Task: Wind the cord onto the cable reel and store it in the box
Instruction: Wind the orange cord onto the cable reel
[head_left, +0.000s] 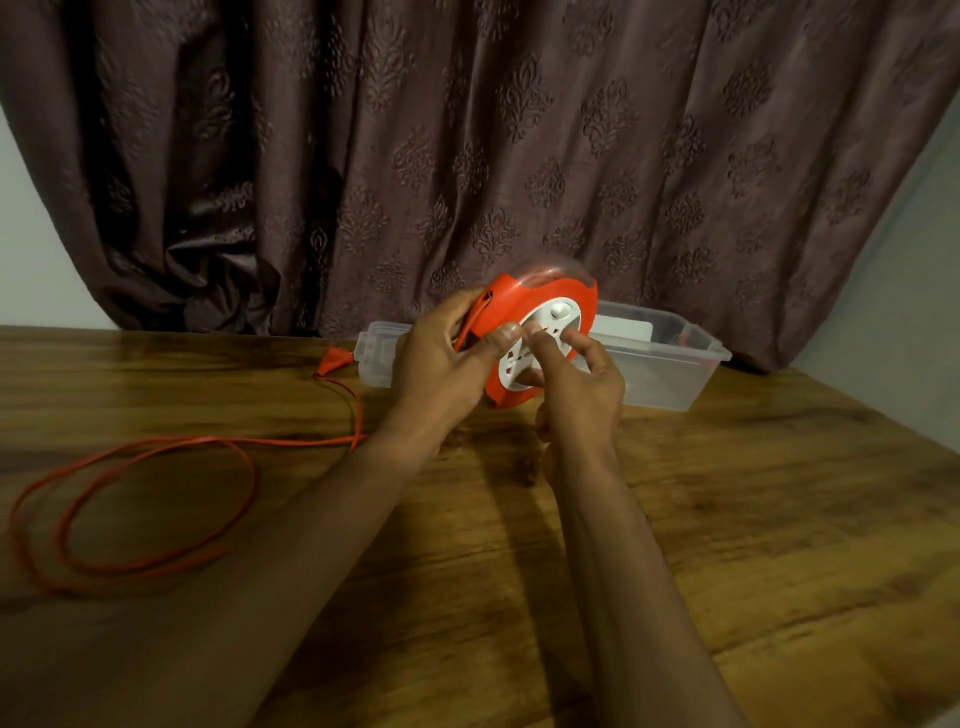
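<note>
An orange cable reel (563, 299) with a white socket face is held upright above the wooden table. My left hand (441, 358) grips its left rim, thumb on the white face, where the orange cord leaves the reel. My right hand (584, 389) has its fingertips on the white centre disc. The orange cord (156, 519) runs down behind my left wrist and lies in loose loops on the table at the left. Its orange plug (332, 359) rests near the box. A clear plastic box (670, 364) stands behind the reel, partly hidden by it.
A dark patterned curtain (467, 156) hangs right behind the table's far edge. The wooden table (727, 519) stretches toward me and to the right. A pale wall (909, 312) shows at the far right.
</note>
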